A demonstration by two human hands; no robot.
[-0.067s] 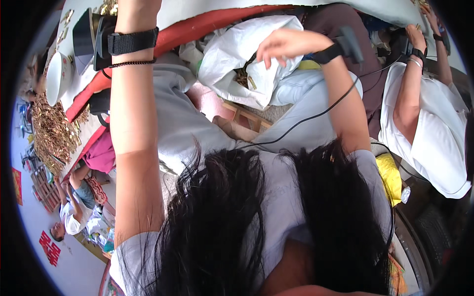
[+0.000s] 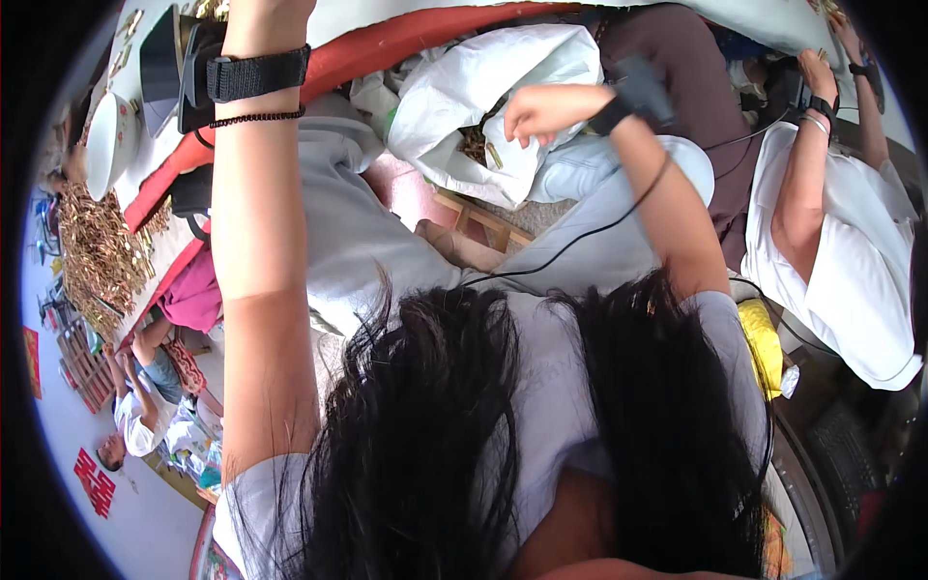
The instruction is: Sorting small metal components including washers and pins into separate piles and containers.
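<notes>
My right hand (image 2: 553, 113) hangs over the mouth of a white woven sack (image 2: 527, 63) between my knees. Its fingers are loosely bent and slightly apart, and I see nothing held in them. Small brown and gold pieces (image 2: 474, 145) lie inside the sack, just left of the fingertips; their kind is too small to make out. My left arm reaches forward over the table, and only the base of my left hand (image 2: 269, 17) shows at the upper edge. Its fingers are outside the picture. Each wrist wears a black strap with a dark device.
On the white table (image 2: 169, 174) with red edging (image 2: 387, 56) lie a large pile of thin brown-gold pieces (image 2: 101, 251) and a white bowl (image 2: 113, 145). A black cable (image 2: 580, 242) crosses my lap. A co-worker in white (image 2: 831, 261) sits at the right; another person (image 2: 145, 420) is far left.
My right hand has come slightly toward me over the sack, and its fingers look closer together. The sack's rim has shifted a little. My left arm has barely moved.
</notes>
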